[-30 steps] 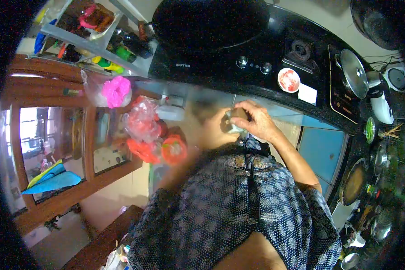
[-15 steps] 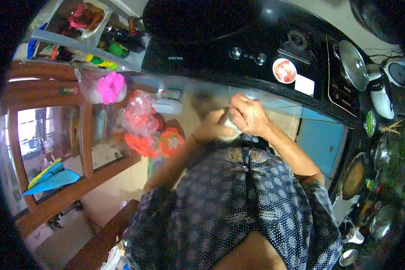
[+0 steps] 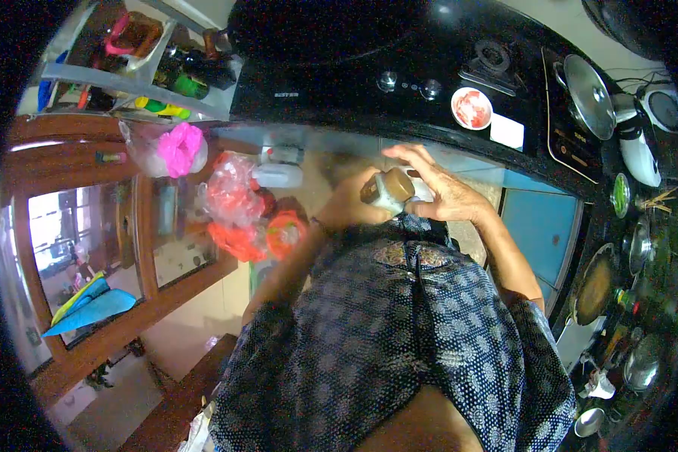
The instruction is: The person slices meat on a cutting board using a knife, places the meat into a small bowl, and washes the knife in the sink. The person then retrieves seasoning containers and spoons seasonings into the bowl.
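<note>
My left hand (image 3: 352,200) is wrapped around a small jar (image 3: 386,200) with a pale label and a brown round end, held in front of my waist. The jar is tilted, its round end facing my right hand. I cannot tell whether that end is a lid or the jar's mouth. My right hand (image 3: 453,194) is just right of the jar, its fingers stretched out and spread from the thumb. A whitish patch shows beside its thumb, too unclear to name.
A black stove top (image 3: 316,105) runs across ahead, bearing a bowl (image 3: 471,108) with reddish contents and a white card-like piece (image 3: 507,132). A lidded pan (image 3: 588,96) stands farther right. Red plastic bags (image 3: 237,200) and a pink bag (image 3: 181,150) hang at left.
My right hand has come off the jar's end and opened, moving a little right. The jar's brown round end now shows. My left hand still holds the jar.
</note>
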The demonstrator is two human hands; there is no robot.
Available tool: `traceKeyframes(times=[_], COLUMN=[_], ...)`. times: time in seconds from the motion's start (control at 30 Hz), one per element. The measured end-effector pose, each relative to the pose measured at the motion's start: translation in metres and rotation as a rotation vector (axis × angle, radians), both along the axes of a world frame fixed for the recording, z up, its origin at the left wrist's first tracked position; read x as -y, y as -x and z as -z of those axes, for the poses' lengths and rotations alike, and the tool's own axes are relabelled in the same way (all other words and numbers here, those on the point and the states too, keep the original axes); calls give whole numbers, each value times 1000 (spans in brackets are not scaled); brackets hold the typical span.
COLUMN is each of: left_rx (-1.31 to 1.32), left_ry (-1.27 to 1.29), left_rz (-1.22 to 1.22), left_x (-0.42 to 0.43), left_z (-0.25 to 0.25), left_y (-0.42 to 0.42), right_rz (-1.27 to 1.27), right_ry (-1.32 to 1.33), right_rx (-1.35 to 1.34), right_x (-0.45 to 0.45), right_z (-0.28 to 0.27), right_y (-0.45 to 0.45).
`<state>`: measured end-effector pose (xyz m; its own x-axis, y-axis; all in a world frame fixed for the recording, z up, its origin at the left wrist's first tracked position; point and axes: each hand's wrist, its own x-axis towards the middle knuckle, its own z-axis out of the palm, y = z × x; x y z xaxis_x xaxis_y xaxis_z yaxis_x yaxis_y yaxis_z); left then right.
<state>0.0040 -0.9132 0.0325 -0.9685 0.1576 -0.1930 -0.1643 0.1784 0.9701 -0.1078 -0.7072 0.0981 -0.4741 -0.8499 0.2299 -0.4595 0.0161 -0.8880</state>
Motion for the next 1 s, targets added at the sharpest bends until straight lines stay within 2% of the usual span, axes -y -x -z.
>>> traceKeyframes(times=[0.1, 0.17, 0.23, 0.3, 0.33, 0.4, 0.43, 0.5, 0.57, 0.67, 0.83, 0.9, 0.93, 0.97, 1.0], left_rx=[-10, -19, -29, -47, -44, -66, -64, 18, -6, -13, 4, -104, -99, -218, -336], left_ry=[105, 111, 116, -7, -7, 129, 128, 191, 216, 249, 258, 296, 298, 303, 308], left_rz=[21, 40, 57, -7, -5, 40, 40, 104, 98, 68, 52, 44, 44, 10, -24], left_x=[-6, -5, -7, -10, -11, -11, -11, -13, -19, -26, -31, -31, -32, -33, -36], left_z=[-4, -2, 2, 4, 5, 1, 2, 3, -1, 0, 2, 19, 26, 32, 32], left_y=[2, 4, 5, 6, 6, 10, 11, 14, 14, 13, 17, 15, 14, 14, 13], right_rz=[39, 8, 11, -32, -30, -2, -2, 151, 166, 41, 99, 114, 161, 202, 278], right_ry=[-81, -485, -425, -135, -135, -105, -107, -424, -502, -237, -69, -145, -35, 65, 195], right_rx=[208, 232, 215, 76, 79, 74, 77, 315, 308, 142, 171, 483, 476, 608, 562], right_x=[-7, -6, -11, -13, -15, -18, -20, -23, -27, -34, -49, -64, -70, -77, -85], right_z=[6, 15, 17, 16, 14, 11, 11, 11, 17, 11, 26, 37, 53, 49, 47], right_y=[-2, 2, 1, 1, 1, 0, 0, -2, 0, -1, 4, 10, 13, 16, 23])
